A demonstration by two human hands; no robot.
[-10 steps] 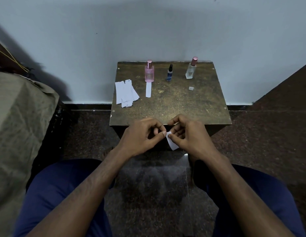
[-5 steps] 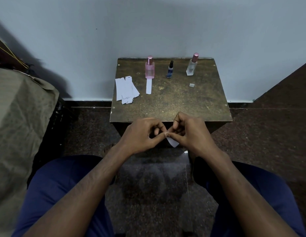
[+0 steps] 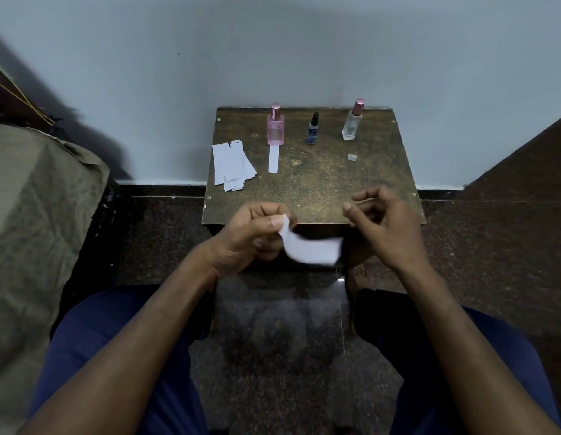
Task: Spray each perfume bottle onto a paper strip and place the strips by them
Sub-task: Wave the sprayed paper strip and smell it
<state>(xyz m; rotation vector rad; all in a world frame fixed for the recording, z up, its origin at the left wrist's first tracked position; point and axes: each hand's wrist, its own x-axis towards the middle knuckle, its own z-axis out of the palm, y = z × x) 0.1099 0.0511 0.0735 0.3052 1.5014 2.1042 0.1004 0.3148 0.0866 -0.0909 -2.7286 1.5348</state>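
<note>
My left hand (image 3: 252,233) pinches one end of a white paper strip (image 3: 310,249) between thumb and forefinger, the strip curving out to the right, blurred, in front of the near edge of the small brown table (image 3: 313,189); my right hand (image 3: 384,224) is apart from it, fingers loosely curled, holding nothing; on the far side of the table stand a pink perfume bottle (image 3: 275,127), a small dark blue bottle (image 3: 312,129) and a clear bottle with a pink cap (image 3: 352,120); another strip (image 3: 273,159) lies just before the pink bottle; a pile of spare strips (image 3: 231,166) overhangs the left edge; a small clear cap (image 3: 352,157) lies near the clear bottle; any label writing is too small to read.
</note>
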